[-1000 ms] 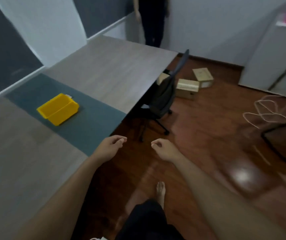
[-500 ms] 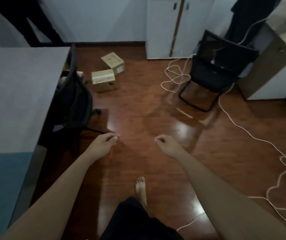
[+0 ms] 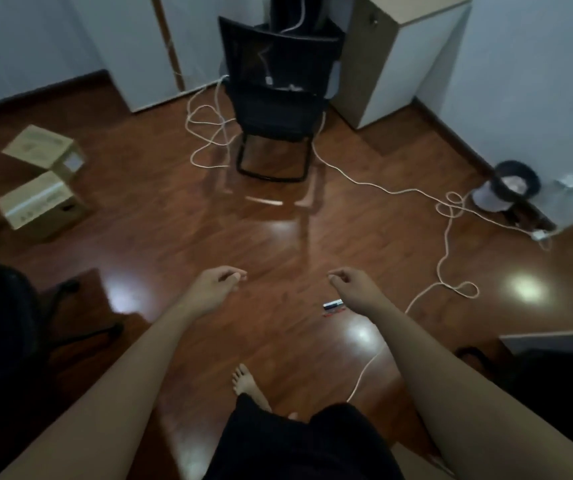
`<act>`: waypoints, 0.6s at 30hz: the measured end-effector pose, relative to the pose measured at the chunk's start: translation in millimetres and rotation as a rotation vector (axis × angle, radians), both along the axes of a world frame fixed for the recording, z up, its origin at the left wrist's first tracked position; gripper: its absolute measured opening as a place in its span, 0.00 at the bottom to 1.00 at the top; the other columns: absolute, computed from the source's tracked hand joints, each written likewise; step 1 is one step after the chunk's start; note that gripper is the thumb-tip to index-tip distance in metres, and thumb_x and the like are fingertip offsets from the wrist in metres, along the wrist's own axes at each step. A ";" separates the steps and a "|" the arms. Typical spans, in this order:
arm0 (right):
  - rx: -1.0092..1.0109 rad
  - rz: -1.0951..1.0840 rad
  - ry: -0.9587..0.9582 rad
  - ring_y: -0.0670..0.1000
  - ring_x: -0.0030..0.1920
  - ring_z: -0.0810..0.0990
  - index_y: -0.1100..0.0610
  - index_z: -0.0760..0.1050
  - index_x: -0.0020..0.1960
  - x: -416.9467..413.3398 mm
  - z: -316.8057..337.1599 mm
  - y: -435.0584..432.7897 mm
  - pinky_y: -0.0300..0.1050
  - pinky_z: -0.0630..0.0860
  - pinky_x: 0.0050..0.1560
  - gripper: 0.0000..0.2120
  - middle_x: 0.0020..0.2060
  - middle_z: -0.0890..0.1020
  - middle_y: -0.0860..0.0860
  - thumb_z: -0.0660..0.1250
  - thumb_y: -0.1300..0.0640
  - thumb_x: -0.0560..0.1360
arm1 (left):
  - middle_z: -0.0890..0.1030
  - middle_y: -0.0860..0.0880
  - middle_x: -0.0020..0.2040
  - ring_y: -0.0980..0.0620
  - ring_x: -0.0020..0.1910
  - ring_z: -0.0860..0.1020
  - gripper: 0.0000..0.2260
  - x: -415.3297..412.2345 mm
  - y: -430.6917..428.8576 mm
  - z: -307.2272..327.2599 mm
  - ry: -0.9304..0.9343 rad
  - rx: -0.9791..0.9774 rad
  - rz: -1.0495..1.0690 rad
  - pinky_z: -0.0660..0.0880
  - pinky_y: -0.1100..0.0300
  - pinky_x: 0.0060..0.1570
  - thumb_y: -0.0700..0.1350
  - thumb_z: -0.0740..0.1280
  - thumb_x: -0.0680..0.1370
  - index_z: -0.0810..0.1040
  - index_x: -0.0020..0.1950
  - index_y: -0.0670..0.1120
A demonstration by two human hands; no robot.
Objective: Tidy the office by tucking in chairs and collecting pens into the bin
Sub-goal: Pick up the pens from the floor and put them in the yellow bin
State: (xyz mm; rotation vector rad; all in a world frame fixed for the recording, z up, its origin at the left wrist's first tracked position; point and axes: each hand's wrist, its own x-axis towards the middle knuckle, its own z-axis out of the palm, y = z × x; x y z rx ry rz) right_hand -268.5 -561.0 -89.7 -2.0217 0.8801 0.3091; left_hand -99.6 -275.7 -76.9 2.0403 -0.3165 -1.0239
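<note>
Hands (image 3: pixel 215 285) (image 3: pixel 354 284) empty over bare floor (image 3: pixel 160 244); chair (image 3: pixel 278 109) near wall.

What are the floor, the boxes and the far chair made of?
Floor: probably glossy wood or laminate; plank lines, bright glare. Boxes: plain brown cardboard, matte, one with tape. Chair: black, back looks like mesh; frame looks like metal tube, not certain.

two chairs (image 3: pixel 274 98) (image 3: pixel 1 327), two boxes (image 3: pixel 40 147) (image 3: pixel 37 206) — one cable (image 3: pixel 446 237)

Dim, bluish exposure. Overhead light produces glare patches on the glossy floor (image 3: pixel 160 237). Corners fall into deep shadow. Wide-angle distortion bends the edges; motion blur softens the boxes (image 3: pixel 35 202).
</note>
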 end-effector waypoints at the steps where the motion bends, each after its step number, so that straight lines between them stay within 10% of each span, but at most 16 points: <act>1: 0.003 -0.041 0.003 0.50 0.57 0.80 0.59 0.83 0.64 -9.7 -1.8 -12.7 0.41 0.73 0.49 0.13 0.54 0.83 0.51 0.66 0.55 0.83 | 0.87 0.46 0.61 0.44 0.61 0.85 0.11 2.5 -17.7 -2.5 -0.001 0.000 -0.029 0.77 0.42 0.70 0.41 0.63 0.87 0.84 0.65 0.43; 8: 0.054 -0.253 -0.010 0.48 0.48 0.80 0.59 0.84 0.62 -56.6 -28.8 -104.0 0.39 0.71 0.47 0.12 0.46 0.83 0.50 0.68 0.56 0.83 | 0.85 0.42 0.64 0.43 0.60 0.85 0.13 2.1 -146.3 -6.4 0.027 0.001 -0.173 0.76 0.75 0.41 0.41 0.62 0.88 0.82 0.68 0.39; 18: 0.109 -0.226 0.081 0.49 0.58 0.81 0.57 0.84 0.62 -73.6 -78.8 -245.7 0.39 0.70 0.56 0.13 0.58 0.86 0.53 0.67 0.53 0.82 | 0.84 0.41 0.65 0.48 0.58 0.82 0.14 -15.0 -306.4 -22.0 0.064 0.067 -0.122 0.76 0.76 0.38 0.40 0.60 0.88 0.80 0.69 0.37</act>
